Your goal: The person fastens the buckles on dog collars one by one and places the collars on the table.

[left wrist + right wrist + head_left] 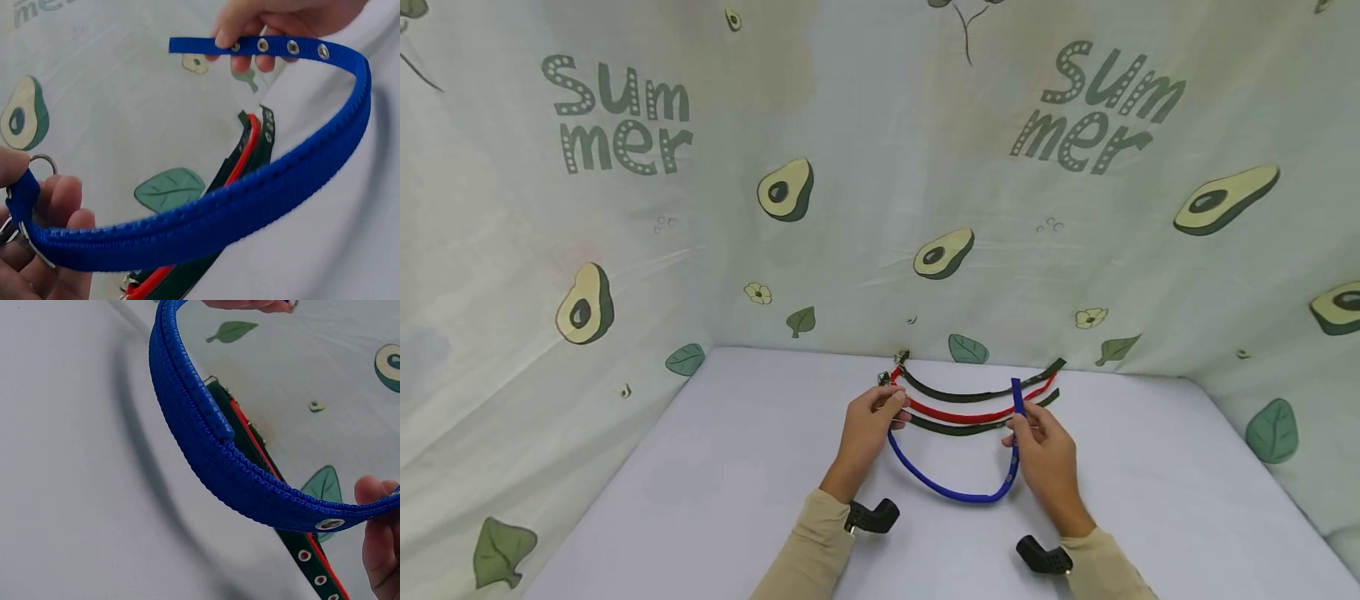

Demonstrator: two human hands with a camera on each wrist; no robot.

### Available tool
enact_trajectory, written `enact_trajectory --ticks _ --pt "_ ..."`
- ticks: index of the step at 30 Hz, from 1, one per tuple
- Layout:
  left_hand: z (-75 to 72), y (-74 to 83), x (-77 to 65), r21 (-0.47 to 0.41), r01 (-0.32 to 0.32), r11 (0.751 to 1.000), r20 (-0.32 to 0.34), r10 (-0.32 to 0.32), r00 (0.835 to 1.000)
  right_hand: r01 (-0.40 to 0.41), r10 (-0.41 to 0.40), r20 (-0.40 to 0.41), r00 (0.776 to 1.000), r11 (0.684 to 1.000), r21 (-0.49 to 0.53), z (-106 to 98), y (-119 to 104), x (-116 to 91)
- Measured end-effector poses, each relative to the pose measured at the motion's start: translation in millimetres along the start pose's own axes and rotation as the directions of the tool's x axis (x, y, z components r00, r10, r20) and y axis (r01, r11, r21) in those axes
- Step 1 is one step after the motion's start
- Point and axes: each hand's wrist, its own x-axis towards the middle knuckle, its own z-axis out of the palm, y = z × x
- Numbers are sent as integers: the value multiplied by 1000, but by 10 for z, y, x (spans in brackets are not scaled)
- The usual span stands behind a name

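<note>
Blue strap (187,240) sags between the left grip (868,423), pinching its buckle end, and right grip (1042,446), pinching its eyeleted end; forearms (811,542) converge above the bench (700,475).

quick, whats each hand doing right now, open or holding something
Left hand: holding the long blue woven-fabric strap by its end with metal fittings.
Right hand: pinching the same strap near its other end, by the metal-rimmed holes.

Fingers (379,553) pinch a blue strap (200,462) before a green strap (238,428) and red strap (255,439).
</note>
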Motion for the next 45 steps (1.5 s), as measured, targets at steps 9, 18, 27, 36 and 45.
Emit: enact_trajectory --ticks 9,18,27,36,45 --pt "91 76 -49 -115 84 990 3 -84 996 -34 26 122 992 997 63 48 -132 -78" --pt "139 88 -81 -123 74 990 27 -71 997 9 -24 172 985 996 89 123 -236 -162" --pt "173 115 -116 -121 85 989 30 -82 996 3 -26 194 981 993 117 108 -290 -193" --pt "200 181 -107 -195 60 979 -14 -64 998 87 -105 200 974 991 97 119 -380 -184" --pt "240 166 -167 -191 57 980 1 -58 998 123 -132 206 970 991 57 159 -442 -273"
